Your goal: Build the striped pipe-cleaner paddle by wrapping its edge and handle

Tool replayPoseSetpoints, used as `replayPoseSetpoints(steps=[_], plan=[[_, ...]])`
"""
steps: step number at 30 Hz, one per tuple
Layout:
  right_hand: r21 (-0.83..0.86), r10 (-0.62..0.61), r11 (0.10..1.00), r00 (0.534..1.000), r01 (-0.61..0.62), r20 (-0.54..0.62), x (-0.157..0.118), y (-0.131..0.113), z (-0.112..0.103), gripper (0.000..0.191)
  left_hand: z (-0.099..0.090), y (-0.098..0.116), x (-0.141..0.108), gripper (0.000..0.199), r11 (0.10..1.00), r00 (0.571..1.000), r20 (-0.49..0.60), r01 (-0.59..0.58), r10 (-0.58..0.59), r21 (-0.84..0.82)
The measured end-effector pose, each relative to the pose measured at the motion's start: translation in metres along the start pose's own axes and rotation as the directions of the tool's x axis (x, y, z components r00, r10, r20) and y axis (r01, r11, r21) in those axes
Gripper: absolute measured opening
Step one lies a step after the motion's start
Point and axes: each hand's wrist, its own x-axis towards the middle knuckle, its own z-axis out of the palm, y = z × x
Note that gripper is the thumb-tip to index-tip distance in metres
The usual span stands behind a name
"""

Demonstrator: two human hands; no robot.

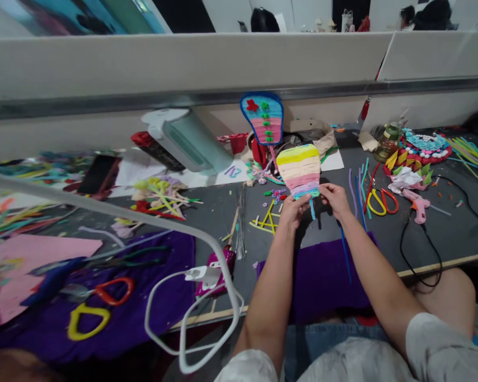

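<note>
Partition wall, pale and crossed by a grey rail, is seen behind a dark grey table that is strewn with craft scraps. At the wearer's left, a wide purple cloth is draped over the front edge, and a smaller purple panel is spread beneath the forearms. A blue-and-pink shape is stood near the wall, just beyond the striped piece, which is held up above the table's middle. Its lower edge is gripped in the closed left hand, and its lower right corner is pinched between the bent fingers of the right hand. Farther right, scissors and a pink glue gun are laid near each other.
</note>
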Motion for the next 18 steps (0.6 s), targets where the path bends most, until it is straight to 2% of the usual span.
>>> replayPoseSetpoints(steps=[3,5,8,10,12,15,18], plan=[[-0.239,-0.106,0.967,0.993,0.089,-0.058,0.002,-0.008,-0.018,0.029,0.000,0.001,-0.001,0.044,0.999,0.997,-0.055,-0.047,0.048,0.013],[-0.484,-0.269,0.860,0.951,0.164,-0.155,0.003,-0.017,-0.037,0.023,-0.001,0.003,-0.001,0.044,0.998,0.994,-0.091,-0.062,0.062,0.005],[-0.712,-0.382,0.701,0.864,0.039,-0.328,0.005,-0.028,-0.067,0.021,-0.002,0.005,0.001,0.043,0.997,0.987,-0.141,-0.081,0.082,0.011],[-0.764,-0.389,0.643,0.840,-0.046,-0.378,0.006,-0.033,-0.080,0.020,-0.004,0.006,0.002,0.042,0.995,0.983,-0.155,-0.093,0.096,0.025],[-0.782,-0.376,0.615,0.836,-0.097,-0.400,0.006,-0.035,-0.087,0.019,-0.005,0.005,0.003,0.041,0.994,0.981,-0.158,-0.106,0.109,0.028],[-0.790,-0.347,0.596,0.842,-0.142,-0.413,0.006,-0.036,-0.090,0.020,-0.007,0.006,0.003,0.040,0.992,0.980,-0.158,-0.123,0.120,-0.003],[-0.823,-0.292,0.532,0.870,-0.198,-0.398,0.005,-0.037,-0.089,0.020,-0.007,0.007,0.003,0.039,0.990,0.980,-0.168,-0.121,0.106,-0.077]])
